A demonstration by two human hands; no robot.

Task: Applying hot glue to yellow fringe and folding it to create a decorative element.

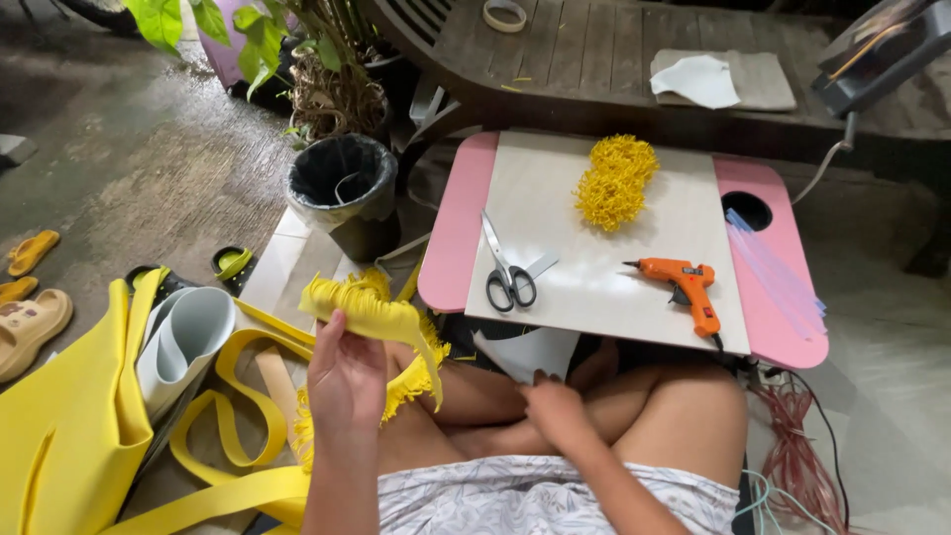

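I see my left hand (345, 381) raised over my left knee, its grip closed on a yellow fringed foam strip (369, 309). The thumb and fingers pinch the uncut band of the strip from below, and the rest drapes to the right, a tail hanging down past my thigh with more fringe bunched beneath it. My right hand (557, 408) rests low between my crossed legs, just under the near edge of the counter; its fingers curl downward and I cannot tell whether they hold anything.

I judge the strip to be light, soft and floppy: it sags wherever it is not supported, and the thin cut fringes look easy to tear or crush. The solid spine along one edge seems the place to take hold, not the fringe.

On the pink-and-white counter (458, 248) in front of me lie scissors (507, 267), an orange glue gun (688, 287) with its nozzle pointing left, and a curled yellow fringe bundle (614, 181) further back. Pale glue sticks (778, 272) lie on the right pink end. To my left on the floor are a black bin (345, 188), a rolled grey foam sheet (188, 342) and a large yellow foam sheet (59, 426).
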